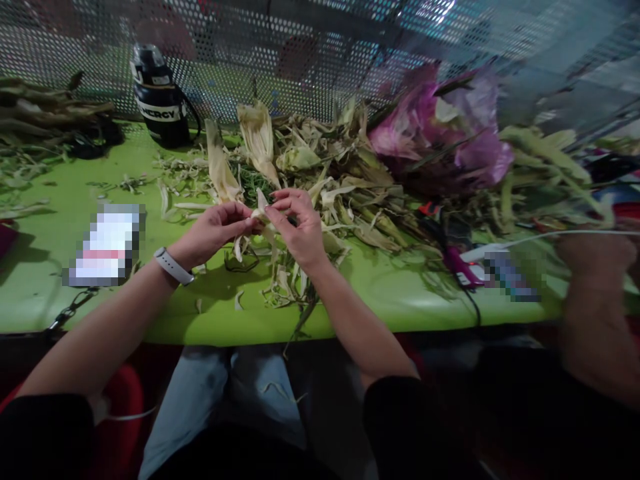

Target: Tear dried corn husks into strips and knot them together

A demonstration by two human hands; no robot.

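Both my hands meet over the green table (210, 320). My left hand (225, 223), with a white band on its wrist, pinches a pale piece of corn husk (261, 204). Thumb and fingers of my right hand (300, 223) close on the same husk from the other side. Beneath them lies a loose heap of husk strips (285, 280). Just behind, two larger dried husks (223, 167) stand up against some green stringy material (255, 180). A big pile of dry husks (360, 200) spreads to the right of my right hand.
A phone (107, 243) lies at the left, a black bottle (163, 107) behind it. At the back right is a pink plastic bag (440, 133). A power strip (465, 267), cables and a second phone (513, 275) lie near another person's hand (595, 257). A perforated metal panel (300, 53) borders the back.
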